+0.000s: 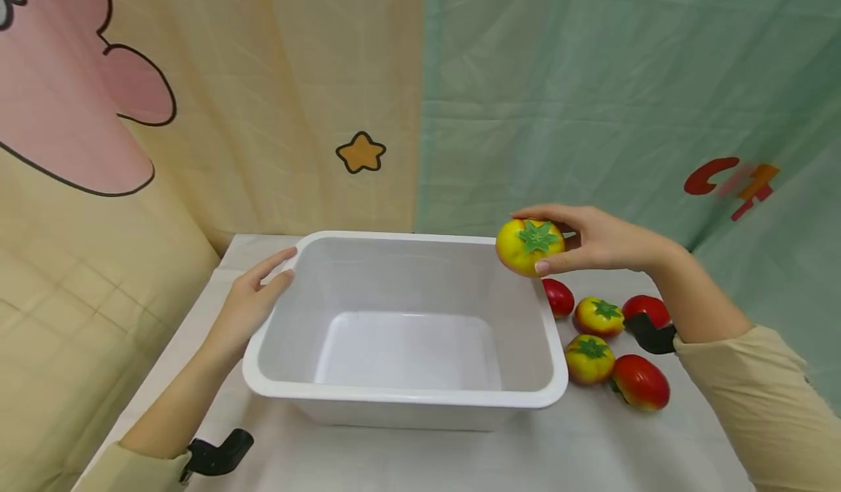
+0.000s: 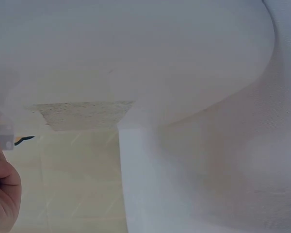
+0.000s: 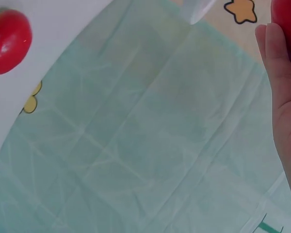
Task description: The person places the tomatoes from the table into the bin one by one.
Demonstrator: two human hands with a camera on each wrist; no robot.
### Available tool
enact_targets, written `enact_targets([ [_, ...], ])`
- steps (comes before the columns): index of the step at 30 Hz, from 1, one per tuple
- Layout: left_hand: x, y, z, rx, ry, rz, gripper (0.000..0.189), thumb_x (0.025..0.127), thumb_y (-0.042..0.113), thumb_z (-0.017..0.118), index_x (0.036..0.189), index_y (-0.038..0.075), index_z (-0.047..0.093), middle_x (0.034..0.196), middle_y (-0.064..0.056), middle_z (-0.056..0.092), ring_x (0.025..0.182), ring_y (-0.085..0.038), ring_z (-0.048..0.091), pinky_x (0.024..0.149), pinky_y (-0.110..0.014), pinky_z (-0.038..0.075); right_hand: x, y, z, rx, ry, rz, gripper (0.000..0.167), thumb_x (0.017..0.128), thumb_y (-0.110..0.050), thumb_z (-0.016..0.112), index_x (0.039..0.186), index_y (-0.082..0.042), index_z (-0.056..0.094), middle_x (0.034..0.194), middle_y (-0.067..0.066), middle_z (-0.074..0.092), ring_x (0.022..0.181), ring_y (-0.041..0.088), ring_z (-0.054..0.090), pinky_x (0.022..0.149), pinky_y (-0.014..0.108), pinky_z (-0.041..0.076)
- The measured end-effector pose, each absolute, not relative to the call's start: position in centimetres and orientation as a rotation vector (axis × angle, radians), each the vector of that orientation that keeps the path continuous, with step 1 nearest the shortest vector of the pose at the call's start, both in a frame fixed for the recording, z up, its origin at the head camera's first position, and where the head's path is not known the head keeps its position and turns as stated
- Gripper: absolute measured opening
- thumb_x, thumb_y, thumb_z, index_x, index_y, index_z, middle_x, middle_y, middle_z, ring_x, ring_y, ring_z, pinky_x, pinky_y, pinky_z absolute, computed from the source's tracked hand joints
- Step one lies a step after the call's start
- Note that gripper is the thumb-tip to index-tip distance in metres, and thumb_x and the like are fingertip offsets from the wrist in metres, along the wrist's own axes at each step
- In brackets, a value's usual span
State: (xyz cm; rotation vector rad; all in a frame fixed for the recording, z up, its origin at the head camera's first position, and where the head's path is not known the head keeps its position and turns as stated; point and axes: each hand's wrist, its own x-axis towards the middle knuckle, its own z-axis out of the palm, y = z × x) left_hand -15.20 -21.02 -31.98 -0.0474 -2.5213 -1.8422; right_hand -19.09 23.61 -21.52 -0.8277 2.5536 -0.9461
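Observation:
My right hand [image 1: 585,238] grips a yellow tomato [image 1: 519,250] with a green leafy top, above the right rim of a white plastic tub [image 1: 404,397]. In the right wrist view the side of this tomato [image 3: 287,46] that shows is red, and the fingers [image 3: 281,68] lie along it. At the tub's upper left corner my left hand [image 1: 248,302] holds the rim, index finger and thumb spread along it. Its other fingers are hidden in the head view; part of the hand [image 2: 4,194] shows at the left edge of the left wrist view.
Right of the tub several red and yellow tomatoes lie together on the white tablecloth [image 1: 460,463], among them a red tomato [image 1: 640,382] and a yellow one [image 1: 590,359]. Behind the table hangs a beige and green printed curtain [image 1: 591,98].

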Motion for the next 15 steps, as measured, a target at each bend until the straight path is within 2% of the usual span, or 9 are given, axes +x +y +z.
enact_targets([
  [5, -15.1, -20.9, -31.8, -0.027, -2.534, -1.841, 0.053, 0.096, 0.037, 0.05, 0.144, 0.019, 0.037, 0.115, -0.019, 0.058, 0.081, -0.013, 0.064, 0.066, -0.035, 0.055, -19.7, 22.1, -21.2, -0.869, 2.51, -0.954, 0.064, 0.083, -0.025, 0.071, 0.139, -0.019, 0.041, 0.121, 0.004, 0.052, 0.099, 0.023, 0.056, 0.081, 0.031, 0.052],
  [15, -15.2, -20.7, -31.9, -0.042, -2.518, -1.831, 0.053, 0.096, 0.035, 0.05, 0.144, 0.016, 0.038, 0.119, -0.02, 0.055, 0.082, -0.012, 0.064, 0.067, -0.033, 0.055, -20.6, 19.6, -20.6, -0.941, 2.483, -0.909, 0.062, 0.083, -0.026, 0.071, 0.138, -0.021, 0.043, 0.119, 0.003, 0.053, 0.099, 0.02, 0.056, 0.083, 0.032, 0.05],
])
